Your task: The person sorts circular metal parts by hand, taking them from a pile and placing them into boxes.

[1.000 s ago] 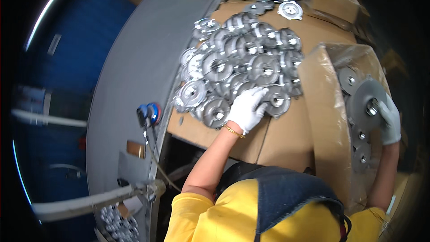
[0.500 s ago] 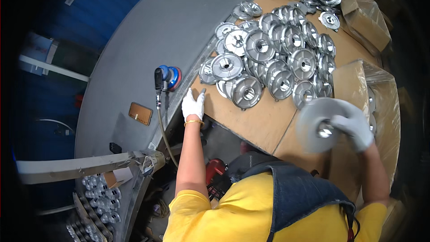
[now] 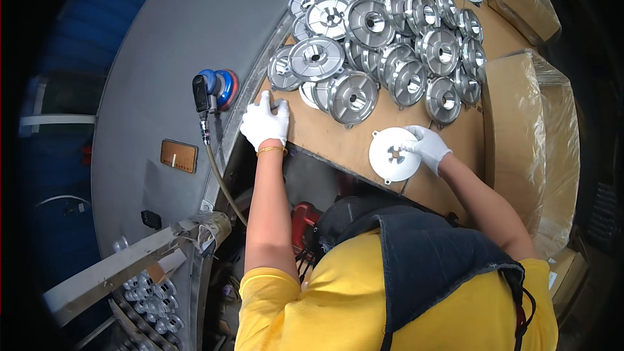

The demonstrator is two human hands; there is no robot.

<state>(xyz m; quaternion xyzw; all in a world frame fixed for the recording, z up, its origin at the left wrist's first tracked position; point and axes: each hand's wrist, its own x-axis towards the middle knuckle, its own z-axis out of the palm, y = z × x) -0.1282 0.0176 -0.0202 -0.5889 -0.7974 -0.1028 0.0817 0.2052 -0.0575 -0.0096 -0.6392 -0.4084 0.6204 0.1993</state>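
Note:
My right hand point(image 3: 429, 147), in a white glove, grips a flat round metal end cover point(image 3: 392, 168) by its right side. The smooth bright face of the cover is up, with a hole at its middle and small lugs at the rim. My left hand point(image 3: 265, 120), also gloved, rests at the near left corner of the cardboard sheet point(image 3: 325, 146) with its fingers apart and nothing in it. Just beyond both hands lies a heap of similar ribbed metal covers point(image 3: 367, 23), stacked and leaning on one another.
A blue air sander point(image 3: 218, 90) with a hose sits on the grey table point(image 3: 140, 58) left of my left hand, near a brown rectangular block point(image 3: 179, 156). An open cardboard box point(image 3: 513, 123) with a plastic liner stands at the right. Smaller metal parts point(image 3: 153, 299) lie lower left.
My right hand has come left from beside the box with the metal cover, which now shows its smooth face. My left hand has stayed by the cardboard corner. The whole view has shifted.

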